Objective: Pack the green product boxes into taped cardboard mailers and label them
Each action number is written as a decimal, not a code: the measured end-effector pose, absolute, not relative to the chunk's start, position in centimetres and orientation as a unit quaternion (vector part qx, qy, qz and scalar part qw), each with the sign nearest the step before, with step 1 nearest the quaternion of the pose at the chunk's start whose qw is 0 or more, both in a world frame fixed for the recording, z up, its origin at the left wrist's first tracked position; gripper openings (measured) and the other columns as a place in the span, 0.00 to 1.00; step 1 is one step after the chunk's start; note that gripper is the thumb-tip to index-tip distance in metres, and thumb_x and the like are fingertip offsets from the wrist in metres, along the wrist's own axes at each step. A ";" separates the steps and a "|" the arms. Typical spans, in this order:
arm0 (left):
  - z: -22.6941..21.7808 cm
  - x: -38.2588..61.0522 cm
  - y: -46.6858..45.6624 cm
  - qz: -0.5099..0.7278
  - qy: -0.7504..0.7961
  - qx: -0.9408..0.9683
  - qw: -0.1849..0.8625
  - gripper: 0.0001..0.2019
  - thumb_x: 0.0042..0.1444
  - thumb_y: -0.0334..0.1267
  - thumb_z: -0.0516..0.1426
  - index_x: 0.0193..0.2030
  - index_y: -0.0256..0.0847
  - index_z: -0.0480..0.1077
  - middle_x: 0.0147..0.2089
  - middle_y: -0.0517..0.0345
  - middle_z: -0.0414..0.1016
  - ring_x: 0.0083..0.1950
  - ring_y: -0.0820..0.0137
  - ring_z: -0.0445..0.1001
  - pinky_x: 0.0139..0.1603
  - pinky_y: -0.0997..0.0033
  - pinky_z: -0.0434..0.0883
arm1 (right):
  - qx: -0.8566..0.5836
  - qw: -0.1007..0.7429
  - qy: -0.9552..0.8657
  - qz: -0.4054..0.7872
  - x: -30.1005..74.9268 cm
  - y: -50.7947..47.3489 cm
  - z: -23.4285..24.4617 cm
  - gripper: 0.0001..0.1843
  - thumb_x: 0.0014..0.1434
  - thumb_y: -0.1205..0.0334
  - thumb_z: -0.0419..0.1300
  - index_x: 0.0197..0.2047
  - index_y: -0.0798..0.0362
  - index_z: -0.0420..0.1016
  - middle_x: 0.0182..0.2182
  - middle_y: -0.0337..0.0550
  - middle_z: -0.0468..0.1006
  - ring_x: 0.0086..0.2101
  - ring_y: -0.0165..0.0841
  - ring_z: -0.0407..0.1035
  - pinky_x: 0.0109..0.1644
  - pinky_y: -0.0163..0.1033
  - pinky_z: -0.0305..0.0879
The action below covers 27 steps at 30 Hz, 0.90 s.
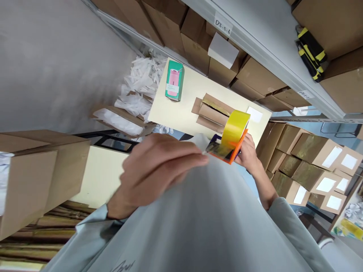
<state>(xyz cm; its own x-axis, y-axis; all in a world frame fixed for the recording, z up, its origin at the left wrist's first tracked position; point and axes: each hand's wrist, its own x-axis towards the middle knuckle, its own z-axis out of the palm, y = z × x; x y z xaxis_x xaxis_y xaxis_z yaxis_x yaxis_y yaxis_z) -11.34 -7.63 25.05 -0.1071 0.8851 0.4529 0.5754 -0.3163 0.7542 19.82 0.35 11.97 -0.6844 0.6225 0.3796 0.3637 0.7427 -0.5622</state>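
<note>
My right hand [247, 153] grips a tape dispenser [238, 147] with an orange side and a dark blue part, held up in front of my grey shirt. A big roll of yellow tape [235, 126] sits in it. My left hand [161, 166] is closed in a pinch at the dispenser's front edge, apparently on the tape's loose end; the fingertips partly hide it. Beyond the dispenser, a small cardboard box [214, 113] with its end flaps out and a strip of tape along it lies on the cream table [187, 115].
A green box with a pink picture [173, 81] lies at the table's far left. Shelves of cartons [198, 45] run behind, with yellow-black cutters [312, 53] on the upper shelf. Stacked cartons [306, 151] stand right; an open carton [56, 177] stands left.
</note>
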 end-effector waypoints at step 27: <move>-4.3 -13.8 4.3 0.478 0.686 0.136 0.532 0.06 0.60 0.36 0.68 0.40 0.35 0.84 0.38 0.51 0.85 0.37 0.67 0.79 0.34 0.72 0.75 | -0.522 -0.128 -0.658 0.527 14.7 13.0 7.8 0.42 0.54 0.14 0.65 0.33 0.51 0.76 0.25 0.38 0.76 0.28 0.33 0.69 0.31 0.37 0.63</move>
